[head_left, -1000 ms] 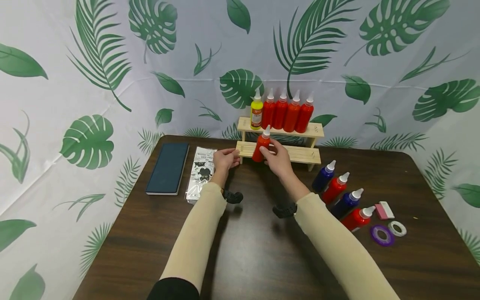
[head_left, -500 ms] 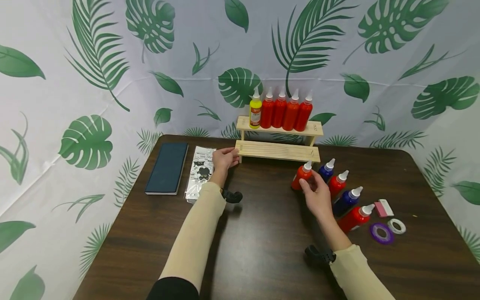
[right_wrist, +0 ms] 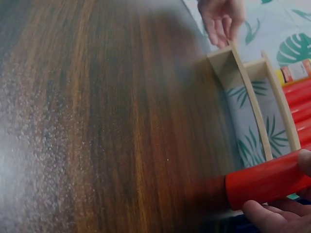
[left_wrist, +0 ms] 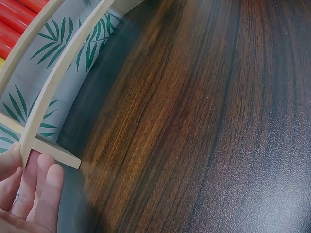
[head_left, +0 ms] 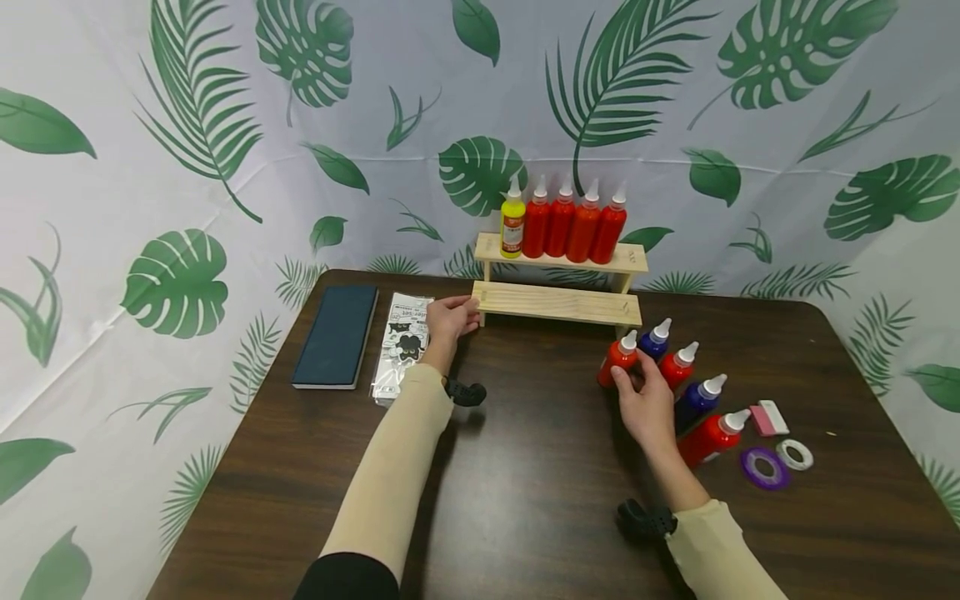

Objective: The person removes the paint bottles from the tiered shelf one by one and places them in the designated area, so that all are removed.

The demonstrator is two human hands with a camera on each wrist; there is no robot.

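My left hand (head_left: 450, 320) pinches the left end of the lower board of a two-tier wooden stand (head_left: 555, 303); in the left wrist view the thumb lies over the board with fingers beneath. Toward the right, my right hand (head_left: 647, 407) grips a red squeeze bottle (head_left: 617, 363) with a white nozzle, near the stand's front right corner. The right wrist view has the same red bottle (right_wrist: 265, 180) between thumb and fingers. On the upper board stand a yellow bottle (head_left: 512, 223) and several red bottles (head_left: 561, 225). The lower board holds nothing.
Beside the right hand, blue bottles (head_left: 697, 403) and red bottles (head_left: 708, 440) form a slanting row. An eraser (head_left: 769, 418), purple tape (head_left: 764, 468) and white tape (head_left: 795, 455) lie farther right. At left are a dark notebook (head_left: 335, 337) and a packaged ruler set (head_left: 401, 346).
My right hand has carried the red bottle from the front of the lower board to the right, down beside the row of bottles. The left hand has stayed on the stand.
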